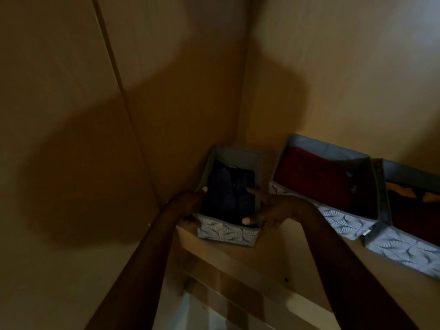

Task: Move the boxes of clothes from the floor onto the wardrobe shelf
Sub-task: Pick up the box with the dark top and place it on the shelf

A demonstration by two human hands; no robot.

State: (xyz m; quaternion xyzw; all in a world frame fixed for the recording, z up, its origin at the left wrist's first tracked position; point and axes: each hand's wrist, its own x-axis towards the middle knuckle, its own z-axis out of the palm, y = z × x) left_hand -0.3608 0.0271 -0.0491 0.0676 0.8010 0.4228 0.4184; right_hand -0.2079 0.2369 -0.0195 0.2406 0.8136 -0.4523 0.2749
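A small grey patterned fabric box [227, 232] with dark navy clothes inside sits in the left corner of the wardrobe shelf [240, 256]. My left hand [190, 203] grips its left rim with the thumb over the edge. On the right front corner, my right hand [269, 214] holds the rim, thumb inside the box. To the right stands a second box [342, 220] holding dark red clothes. A third box [404, 251] with dark and yellow clothes is at the far right edge.
The wardrobe's side panel [178, 115] rises just left of the small box and the back panel [333, 79] stands behind all three. A lower shelf edge [250, 298] shows beneath my arms. The light is dim.
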